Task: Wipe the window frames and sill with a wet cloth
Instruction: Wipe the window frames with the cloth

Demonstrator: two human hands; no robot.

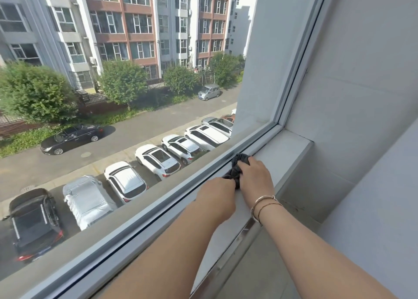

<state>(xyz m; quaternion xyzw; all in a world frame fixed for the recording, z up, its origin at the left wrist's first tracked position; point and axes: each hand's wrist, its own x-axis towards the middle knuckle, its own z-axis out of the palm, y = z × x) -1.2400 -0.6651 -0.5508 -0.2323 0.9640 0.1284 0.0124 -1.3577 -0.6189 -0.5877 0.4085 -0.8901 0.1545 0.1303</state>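
Both hands meet on a bunched dark grey cloth (237, 167) lying at the foot of the white window frame (144, 226), where the frame meets the pale white sill (280, 149). The right hand (255, 176), with thin bangles (263, 204) on its wrist, presses over the cloth with curled fingers. The left hand (216, 195) pinches its near edge.

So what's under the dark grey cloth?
The dark grey cloth lies on the white bottom window frame beside the sill; both hands cover part of it, hiding the surface beneath.
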